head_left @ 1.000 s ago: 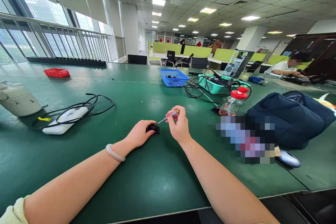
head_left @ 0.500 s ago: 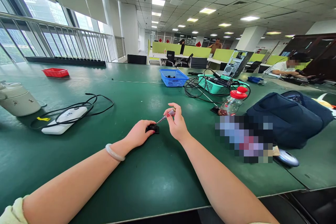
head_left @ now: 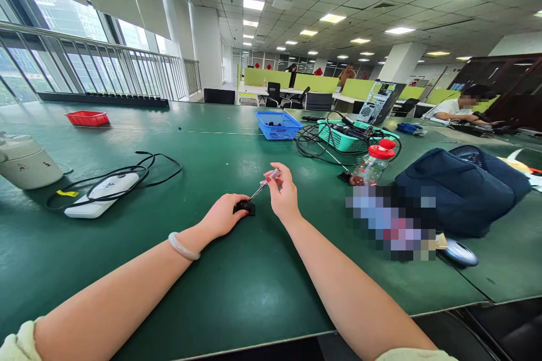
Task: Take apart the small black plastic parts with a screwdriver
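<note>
My left hand (head_left: 222, 215) rests on the green table (head_left: 237, 282) with its fingers closed on a small black part (head_left: 246, 207), pinning it to the surface. My right hand (head_left: 283, 195) pinches a small screwdriver (head_left: 266, 180) with a clear reddish handle. Its tip slants down and left onto the black part. A pale bangle (head_left: 183, 247) circles my left wrist.
A white device with a black cable (head_left: 101, 194) and a beige kettle (head_left: 23, 162) lie to the left. A red-capped bottle (head_left: 372, 164), a dark blue bag (head_left: 461, 189), a blue basket (head_left: 278, 124) and a teal basket of cables (head_left: 349, 138) sit to the right. A person sits far right.
My right hand has drawn slightly closer and turned the screwdriver handle between its fingers. The left hand keeps its hold on the black part.
</note>
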`<state>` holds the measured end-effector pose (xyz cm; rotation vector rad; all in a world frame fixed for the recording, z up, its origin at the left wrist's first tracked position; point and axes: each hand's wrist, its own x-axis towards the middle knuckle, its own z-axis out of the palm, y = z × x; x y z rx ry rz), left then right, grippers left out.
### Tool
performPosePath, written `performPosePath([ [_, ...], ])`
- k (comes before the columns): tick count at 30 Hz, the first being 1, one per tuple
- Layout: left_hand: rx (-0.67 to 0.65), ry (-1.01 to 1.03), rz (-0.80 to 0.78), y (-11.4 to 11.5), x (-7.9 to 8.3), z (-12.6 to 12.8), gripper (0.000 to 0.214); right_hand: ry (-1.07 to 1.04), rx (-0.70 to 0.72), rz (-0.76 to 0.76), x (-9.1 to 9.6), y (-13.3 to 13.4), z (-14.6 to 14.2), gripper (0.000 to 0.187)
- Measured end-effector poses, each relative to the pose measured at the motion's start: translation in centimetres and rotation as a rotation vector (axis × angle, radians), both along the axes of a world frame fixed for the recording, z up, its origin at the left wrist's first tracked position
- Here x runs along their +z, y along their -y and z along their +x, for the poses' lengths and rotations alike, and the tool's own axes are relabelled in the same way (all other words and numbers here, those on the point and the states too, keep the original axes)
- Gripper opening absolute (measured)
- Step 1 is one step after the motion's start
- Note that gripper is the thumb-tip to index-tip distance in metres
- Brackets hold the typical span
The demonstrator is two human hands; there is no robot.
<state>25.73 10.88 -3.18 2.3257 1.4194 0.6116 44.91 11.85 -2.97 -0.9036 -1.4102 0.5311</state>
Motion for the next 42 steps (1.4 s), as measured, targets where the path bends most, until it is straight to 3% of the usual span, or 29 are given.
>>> performPosePath([
  [9, 0.007, 0.021, 0.006, 0.0, -0.1, 0.0, 0.037, -0.258, 0.153, -0.147, -0.9, -2.5, 1.1, 0.043],
  [15, -0.001, 0.014, -0.003, 0.0, 0.1, 0.0, 0.035, -0.364, 0.159, -0.23, -1.0, -2.8, 1.6, 0.053],
  [28, -0.009, 0.053, -0.014, 0.2, 0.3, 0.0, 0.031, -0.361, 0.141, -0.321, -1.7, -2.5, 1.3, 0.047],
  [38, -0.001, 0.046, -0.021, 0.3, 0.4, 0.1, 0.036, -0.581, 0.139, -0.537, -1.6, -2.0, 1.5, 0.033],
  [42, 0.008, 0.047, -0.033, 0.4, 0.4, 0.2, 0.032, -0.629, 0.131, -0.518, -1.3, -1.6, 1.2, 0.037],
])
